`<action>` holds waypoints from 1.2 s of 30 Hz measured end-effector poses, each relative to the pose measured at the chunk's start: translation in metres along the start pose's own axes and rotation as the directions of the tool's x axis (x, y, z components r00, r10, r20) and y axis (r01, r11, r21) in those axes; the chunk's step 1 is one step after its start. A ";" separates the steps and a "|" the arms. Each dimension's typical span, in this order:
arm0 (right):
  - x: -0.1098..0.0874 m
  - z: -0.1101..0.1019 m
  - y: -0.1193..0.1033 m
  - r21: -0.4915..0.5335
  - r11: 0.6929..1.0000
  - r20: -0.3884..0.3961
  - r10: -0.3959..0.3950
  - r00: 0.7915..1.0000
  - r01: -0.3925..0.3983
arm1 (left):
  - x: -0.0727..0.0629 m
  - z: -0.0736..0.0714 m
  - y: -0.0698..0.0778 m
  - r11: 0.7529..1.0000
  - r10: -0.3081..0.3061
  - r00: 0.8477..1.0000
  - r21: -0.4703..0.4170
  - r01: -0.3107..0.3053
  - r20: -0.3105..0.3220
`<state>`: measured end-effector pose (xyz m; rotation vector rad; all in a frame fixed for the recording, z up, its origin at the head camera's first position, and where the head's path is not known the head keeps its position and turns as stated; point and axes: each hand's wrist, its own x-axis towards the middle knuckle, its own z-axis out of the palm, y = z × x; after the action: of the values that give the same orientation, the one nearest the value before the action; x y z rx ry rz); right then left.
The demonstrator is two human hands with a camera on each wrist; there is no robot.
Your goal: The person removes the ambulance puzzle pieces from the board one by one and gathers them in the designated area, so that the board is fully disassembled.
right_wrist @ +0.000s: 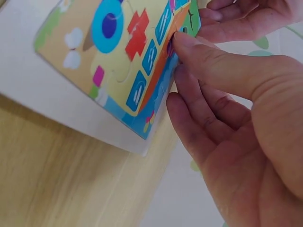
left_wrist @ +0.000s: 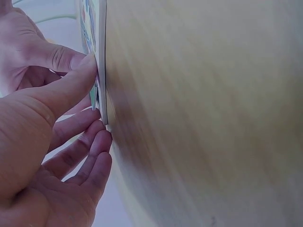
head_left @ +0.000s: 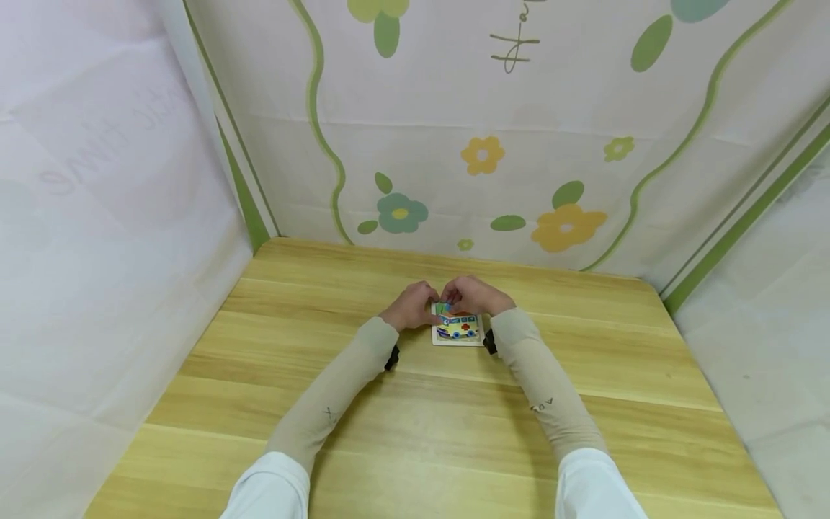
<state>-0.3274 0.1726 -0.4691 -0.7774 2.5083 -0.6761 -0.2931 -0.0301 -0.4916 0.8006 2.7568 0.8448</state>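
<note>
Nearest the right wrist camera is the right hand (right_wrist: 239, 156), its thumb tip on the picture close to the puzzle's far edge and its fingers curled just beyond that edge. Thumb and fingers stand close together with the border of the puzzle (head_left: 459, 328) between them; whether they also pinch a loose piece is hidden. Opposite, the left hand (head_left: 413, 306) grips the puzzle at its left side, thumb on the near part of that edge, fingertips round the far left corner, the gap between them narrow.

Between the two hands, at that far left corner, is the green piece (right_wrist: 194, 27). The left wrist view shows a green sliver leaning away from the board there, so it seems not to lie quite flat. The left hand's fingers are right against it; the right hand's thumb is just beside it. This corner is the relation that matters: it lies to the right of the left hand and to the left of the right hand's thumb.

From the right hand, the rest of the puzzle lies toward the person, flat on the table (head_left: 428, 432). Its ambulance (right_wrist: 120, 71) runs left to right, red cross (right_wrist: 137, 35) toward the right. Farther out come two beige sleeves (head_left: 554, 393) and, beyond the table, a flowered curtain (head_left: 421, 108).
</note>
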 end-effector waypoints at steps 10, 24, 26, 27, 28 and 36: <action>0.002 -0.003 -0.001 -0.018 0.999 -0.020 -0.035 0.999 0.035 | -0.001 -0.001 0.001 1.000 -0.021 1.000 0.010 0.021 0.001; 0.006 -0.004 0.000 -0.012 1.000 -0.045 -0.003 0.999 0.002 | 0.002 0.001 -0.003 1.000 -0.015 1.000 0.007 0.015 0.011; 0.006 -0.005 0.001 -0.014 1.000 -0.042 -0.004 0.999 0.004 | 0.001 0.001 -0.003 1.000 -0.015 1.000 0.009 0.015 0.011; 0.006 -0.006 0.001 -0.014 1.000 -0.041 -0.005 0.999 0.005 | 0.001 0.001 -0.003 1.000 -0.016 1.000 0.008 0.016 0.012; 0.005 -0.006 0.001 -0.011 1.000 -0.037 -0.006 0.999 0.005 | 0.001 0.001 -0.002 1.000 -0.016 1.000 0.008 0.016 0.011; 0.001 -0.012 0.005 0.025 1.000 -0.012 0.002 1.000 -0.002 | -0.001 0.000 0.000 1.000 -0.030 0.999 -0.003 0.030 0.023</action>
<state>-0.3367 0.1792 -0.4621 -0.7642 2.5061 -0.7113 -0.2926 -0.0307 -0.4917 0.7619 2.7391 0.8297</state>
